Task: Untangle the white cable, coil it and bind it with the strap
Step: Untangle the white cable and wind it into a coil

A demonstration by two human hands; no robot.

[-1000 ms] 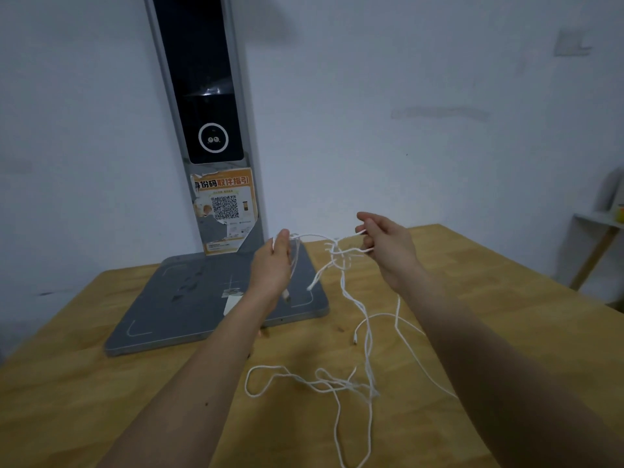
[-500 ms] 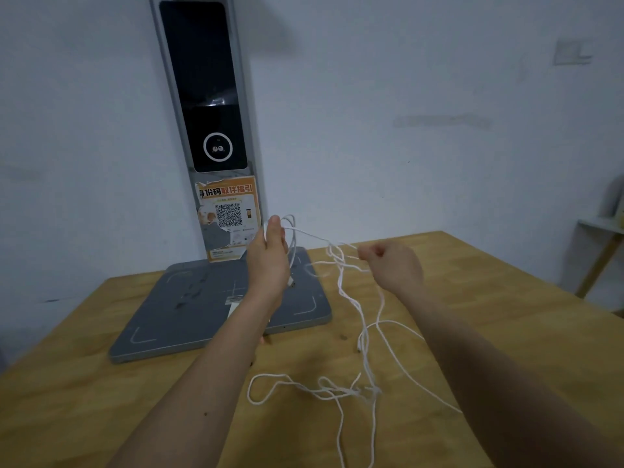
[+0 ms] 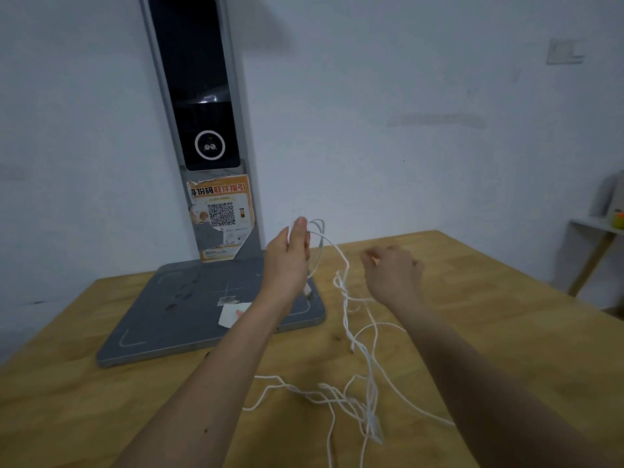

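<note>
A thin white cable point(image 3: 345, 300) hangs from my left hand point(image 3: 287, 261) down to the wooden table point(image 3: 506, 315). My left hand is raised above the grey base and grips a few loops of the cable between thumb and fingers. A knot sits in the hanging part just below the hands. The rest lies in a loose tangle point(image 3: 368, 410) on the table between my forearms. My right hand point(image 3: 393, 273) hovers to the right of the hanging strand, blurred, its fingers loosely curled with no cable seen in them. I see no strap.
A grey flat base point(image 3: 189, 315) with a tall dark-screened pillar point(image 3: 199, 106) stands at the back left against the wall; a white slip of paper point(image 3: 233, 314) lies on it. A small side shelf point(image 3: 597, 228) stands at the far right.
My left hand has risen with its loops of cable. My right hand has let go of the strand it held and moved right; the knot has dropped lower.
</note>
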